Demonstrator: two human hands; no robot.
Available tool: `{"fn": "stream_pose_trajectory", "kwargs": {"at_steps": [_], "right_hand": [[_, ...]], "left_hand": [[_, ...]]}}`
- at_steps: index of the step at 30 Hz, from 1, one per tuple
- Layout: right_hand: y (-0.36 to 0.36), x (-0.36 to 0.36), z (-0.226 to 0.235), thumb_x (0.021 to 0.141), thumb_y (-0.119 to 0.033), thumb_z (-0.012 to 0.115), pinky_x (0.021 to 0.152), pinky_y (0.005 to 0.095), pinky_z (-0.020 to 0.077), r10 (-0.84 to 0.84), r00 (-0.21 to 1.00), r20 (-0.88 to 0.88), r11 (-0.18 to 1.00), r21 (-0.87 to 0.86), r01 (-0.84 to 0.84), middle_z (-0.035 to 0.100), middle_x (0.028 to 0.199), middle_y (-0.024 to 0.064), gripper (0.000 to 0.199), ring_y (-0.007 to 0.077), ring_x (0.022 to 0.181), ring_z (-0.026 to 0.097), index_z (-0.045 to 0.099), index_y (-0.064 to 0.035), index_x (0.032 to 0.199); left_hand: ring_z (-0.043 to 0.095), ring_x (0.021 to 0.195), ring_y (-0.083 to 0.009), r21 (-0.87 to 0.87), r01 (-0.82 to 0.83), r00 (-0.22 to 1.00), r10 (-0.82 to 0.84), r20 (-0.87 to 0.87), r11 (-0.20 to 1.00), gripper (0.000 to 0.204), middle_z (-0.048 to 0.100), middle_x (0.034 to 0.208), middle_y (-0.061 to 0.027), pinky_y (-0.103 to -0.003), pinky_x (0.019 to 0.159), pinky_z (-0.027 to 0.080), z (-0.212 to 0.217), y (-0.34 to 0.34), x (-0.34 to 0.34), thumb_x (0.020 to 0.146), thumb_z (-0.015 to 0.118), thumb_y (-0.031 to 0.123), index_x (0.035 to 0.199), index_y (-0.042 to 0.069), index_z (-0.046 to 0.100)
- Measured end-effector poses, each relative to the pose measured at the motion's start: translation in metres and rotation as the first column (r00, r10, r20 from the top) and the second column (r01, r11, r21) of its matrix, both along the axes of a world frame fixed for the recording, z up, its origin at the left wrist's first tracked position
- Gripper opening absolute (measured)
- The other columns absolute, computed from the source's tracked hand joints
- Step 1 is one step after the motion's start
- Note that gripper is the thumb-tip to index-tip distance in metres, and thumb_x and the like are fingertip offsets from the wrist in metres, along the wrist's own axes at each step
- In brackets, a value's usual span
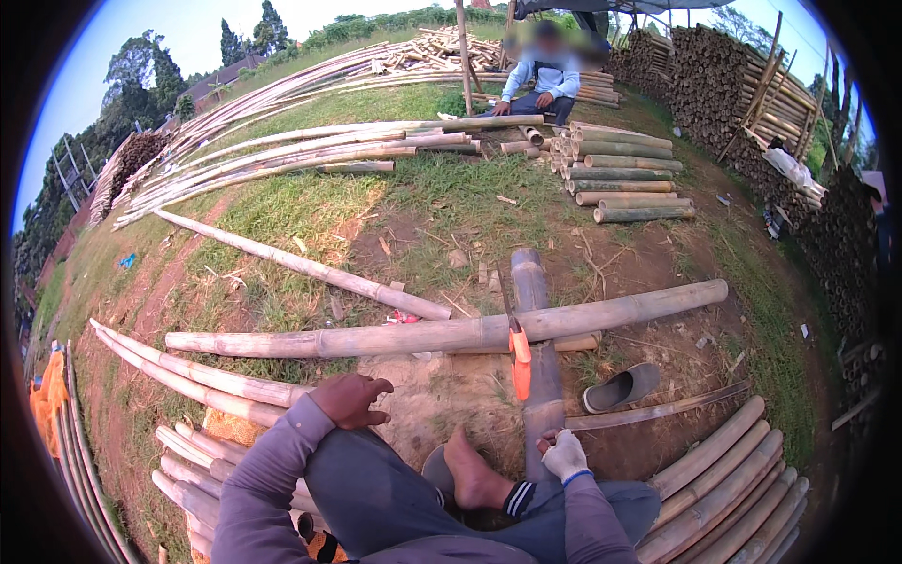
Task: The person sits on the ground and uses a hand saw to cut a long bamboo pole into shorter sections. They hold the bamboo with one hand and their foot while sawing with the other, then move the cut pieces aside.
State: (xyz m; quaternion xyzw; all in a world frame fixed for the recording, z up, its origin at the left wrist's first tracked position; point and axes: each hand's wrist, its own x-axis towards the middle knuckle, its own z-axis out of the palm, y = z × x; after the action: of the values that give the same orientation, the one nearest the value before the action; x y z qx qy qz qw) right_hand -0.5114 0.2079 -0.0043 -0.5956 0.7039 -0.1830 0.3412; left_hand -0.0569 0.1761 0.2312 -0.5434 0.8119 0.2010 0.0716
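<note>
My bare left hand (352, 399) hangs over my bent left knee, thumb and fingers loosely curled and apart, with nothing between them. My right hand (566, 456), in a white glove with bare fingertips, is closed beside the dark bamboo pole (543, 423) that runs away from me; whatever its fingers may hold is too small to make out. In front of both hands a long bamboo pole (413, 336) lies crosswise over the dark one. A handsaw (520, 362) with an orange handle leans at their crossing, its blade pointing away, touched by neither hand.
A grey slip-on shoe (620, 387) and a split bamboo strip (658, 410) lie to the right. Bamboo poles (723, 470) are piled at near right, more (193, 470) at near left. Beyond sits another person (548, 80) behind stacked cut bamboo (625, 162).
</note>
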Motion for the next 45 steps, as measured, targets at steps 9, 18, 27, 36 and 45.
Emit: {"fn": "stream_pose_trajectory", "kwargs": {"at_steps": [9, 18, 27, 36, 45], "right_hand": [[-0.001, 0.002, 0.011, 0.087, -0.036, 0.08, 0.095, 0.0488, 0.0559, -0.002, 1.0, 0.002, 0.999, 0.054, 0.002, 0.075, 0.111, 0.0224, 0.037, 0.0403, 0.108, 0.071, 0.076, -0.007, 0.11], [-0.002, -0.001, 0.001, 0.088, -0.037, 0.081, 0.095, 0.0493, 0.0556, 0.021, 1.0, 0.001, 1.0, 0.022, -0.021, 0.075, 0.111, 0.0229, 0.039, 0.0415, 0.11, 0.071, 0.076, -0.0073, 0.112], [-0.003, 0.004, 0.008, 0.087, -0.035, 0.082, 0.094, 0.0472, 0.0565, 0.017, 0.999, -0.041, 0.999, 0.037, -0.016, 0.076, 0.11, 0.0222, 0.039, 0.0393, 0.108, 0.073, 0.077, -0.0049, 0.111], [0.0, 0.0, -0.002, 0.085, -0.027, 0.085, 0.092, 0.0452, 0.0571, -0.036, 0.999, 0.025, 0.997, 0.067, 0.034, 0.078, 0.103, 0.0202, 0.035, 0.0359, 0.101, 0.075, 0.077, -0.0026, 0.109], [0.004, 0.004, 0.015, 0.086, -0.028, 0.083, 0.091, 0.045, 0.0573, -0.026, 1.0, -0.008, 1.0, -0.008, 0.026, 0.078, 0.103, 0.0202, 0.034, 0.0363, 0.101, 0.075, 0.078, -0.0036, 0.108]], "left_hand": [[0.071, 0.106, -0.0434, 0.04, -0.018, 0.999, 0.017, 0.029, 0.999, 0.06, 0.074, 0.111, -0.0226, -0.054, 0.094, 0.055, 0.013, 0.001, -0.008, 0.092, 0.075, 0.048, 0.138, 0.012, 0.06], [0.071, 0.107, -0.0434, 0.031, -0.017, 0.998, 0.015, 0.061, 0.999, 0.061, 0.075, 0.11, -0.0225, -0.055, 0.094, 0.055, 0.012, 0.001, -0.01, 0.092, 0.075, 0.051, 0.138, 0.013, 0.061], [0.072, 0.107, -0.0419, 0.093, -0.024, 1.0, 0.023, 0.014, 0.995, 0.059, 0.076, 0.111, -0.0197, -0.053, 0.095, 0.055, 0.006, 0.002, -0.002, 0.094, 0.073, 0.049, 0.138, 0.011, 0.06], [0.074, 0.107, -0.038, -0.004, 0.02, 0.999, -0.02, 0.04, 1.0, 0.061, 0.077, 0.114, -0.0177, -0.05, 0.094, 0.058, -0.007, 0.001, 0.001, 0.094, 0.074, 0.05, 0.139, 0.012, 0.059], [0.073, 0.108, -0.0388, 0.041, -0.025, 0.999, 0.024, 0.026, 0.999, 0.062, 0.077, 0.113, -0.0176, -0.051, 0.095, 0.057, -0.006, -0.001, 0.0, 0.093, 0.074, 0.051, 0.14, 0.012, 0.059]]}}
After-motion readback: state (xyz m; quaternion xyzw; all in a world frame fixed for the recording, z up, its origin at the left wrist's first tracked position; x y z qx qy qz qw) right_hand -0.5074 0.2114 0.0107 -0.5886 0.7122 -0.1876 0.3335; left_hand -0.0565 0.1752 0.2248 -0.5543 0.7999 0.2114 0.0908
